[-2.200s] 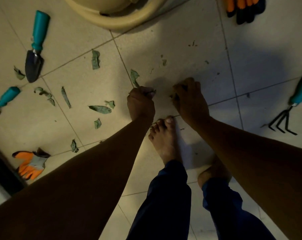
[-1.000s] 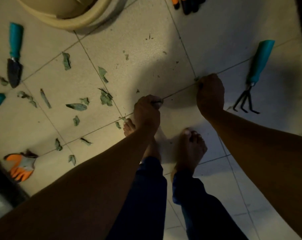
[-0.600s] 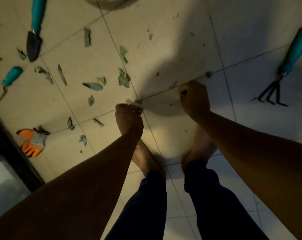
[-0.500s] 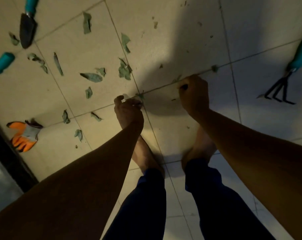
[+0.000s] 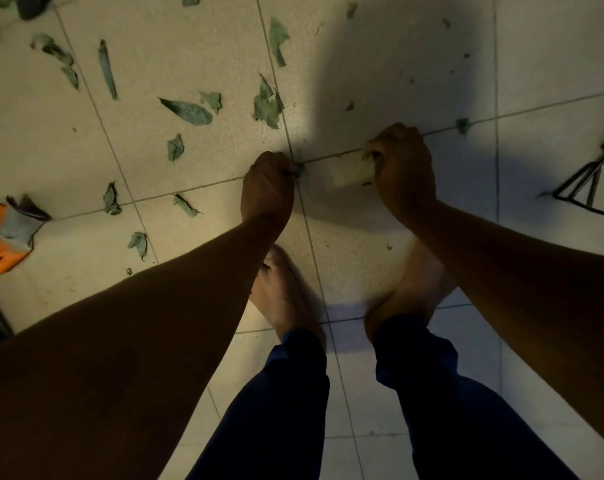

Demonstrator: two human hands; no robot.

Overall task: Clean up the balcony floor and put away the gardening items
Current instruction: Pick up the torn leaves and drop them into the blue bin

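Both your hands are down at the tile floor; your left hand is curled tight round a clump of leaf bits — your right hand is curled round more leaf scraps; loose leaves lie left of your hands; the hand rake lies far right — the orange glove far left.

Both hands low on floor, just beyond bare feet. Left hand at tile joint, leaf scrap at its fingers. Right hand to its right, apart. Loose leaves scattered far left. Glove at left edge. Hand rake at right edge.
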